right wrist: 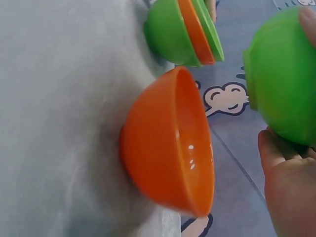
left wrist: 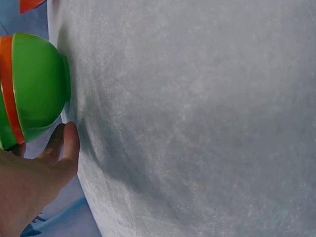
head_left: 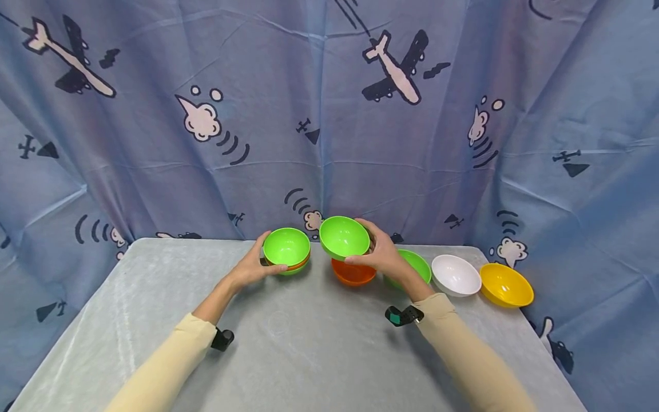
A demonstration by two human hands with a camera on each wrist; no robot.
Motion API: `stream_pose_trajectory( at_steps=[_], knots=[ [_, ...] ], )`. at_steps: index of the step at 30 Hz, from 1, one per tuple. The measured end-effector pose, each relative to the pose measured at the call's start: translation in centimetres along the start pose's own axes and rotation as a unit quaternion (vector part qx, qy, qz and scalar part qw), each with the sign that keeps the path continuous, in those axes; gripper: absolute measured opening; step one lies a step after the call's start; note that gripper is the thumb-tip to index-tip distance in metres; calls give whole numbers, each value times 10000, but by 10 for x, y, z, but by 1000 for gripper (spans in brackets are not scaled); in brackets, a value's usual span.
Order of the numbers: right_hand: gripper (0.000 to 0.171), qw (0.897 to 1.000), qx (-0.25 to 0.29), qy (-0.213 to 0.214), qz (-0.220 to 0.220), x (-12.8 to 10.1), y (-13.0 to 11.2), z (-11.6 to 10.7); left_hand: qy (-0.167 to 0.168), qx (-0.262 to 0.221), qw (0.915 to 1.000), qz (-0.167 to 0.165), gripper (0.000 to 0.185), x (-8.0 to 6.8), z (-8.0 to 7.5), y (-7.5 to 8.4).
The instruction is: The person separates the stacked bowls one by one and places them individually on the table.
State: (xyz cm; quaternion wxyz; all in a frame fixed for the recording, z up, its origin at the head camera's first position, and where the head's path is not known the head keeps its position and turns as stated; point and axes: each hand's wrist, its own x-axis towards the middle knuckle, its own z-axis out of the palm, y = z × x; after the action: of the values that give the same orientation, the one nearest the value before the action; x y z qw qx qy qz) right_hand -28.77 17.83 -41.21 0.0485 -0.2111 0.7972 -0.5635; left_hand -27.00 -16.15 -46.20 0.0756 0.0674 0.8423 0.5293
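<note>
On the left, a stack of nested bowls (head_left: 286,247) shows a green bowl on top, an orange rim below it and a green bowl (left wrist: 40,89) at the bottom, resting on the table. My left hand (head_left: 251,268) holds the stack from its left side, thumb in front and fingers behind. My right hand (head_left: 385,254) grips another green bowl (head_left: 342,237) by its right side, in the air and tilted slightly. Beneath that one, an orange bowl (right wrist: 158,143) stands upright on the table, its back edge partly hidden in the head view.
To the right, a green bowl (head_left: 416,264) sits partly behind my right wrist. Beside it stand a white bowl (head_left: 456,276) and a yellow bowl (head_left: 507,285) near the table's right edge. A blue curtain (head_left: 278,114) with printed planes hangs behind the grey table (head_left: 309,355).
</note>
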Motion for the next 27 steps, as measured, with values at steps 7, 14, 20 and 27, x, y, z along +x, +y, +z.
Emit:
stream_pose_trajectory(
  at_steps=[7, 14, 20, 27],
  knots=[
    [97, 9995, 109, -143, -245, -20, 6, -11, -2, -50, 10000, 8, 109, 0, 0, -1],
    [107, 9976, 79, -390, -574, -48, 14, -17, -28, 22, 10000, 16, 109, 2, 1, -1],
    [107, 9946, 152, -624, -820, -74, 16, -20, -35, 53, 10000, -49, 109, 1, 1, 0],
    [104, 9953, -5, -766, -591, -102, 21, -14, -67, 89, 9999, -62, 110, 1, 0, 1]
  ],
)
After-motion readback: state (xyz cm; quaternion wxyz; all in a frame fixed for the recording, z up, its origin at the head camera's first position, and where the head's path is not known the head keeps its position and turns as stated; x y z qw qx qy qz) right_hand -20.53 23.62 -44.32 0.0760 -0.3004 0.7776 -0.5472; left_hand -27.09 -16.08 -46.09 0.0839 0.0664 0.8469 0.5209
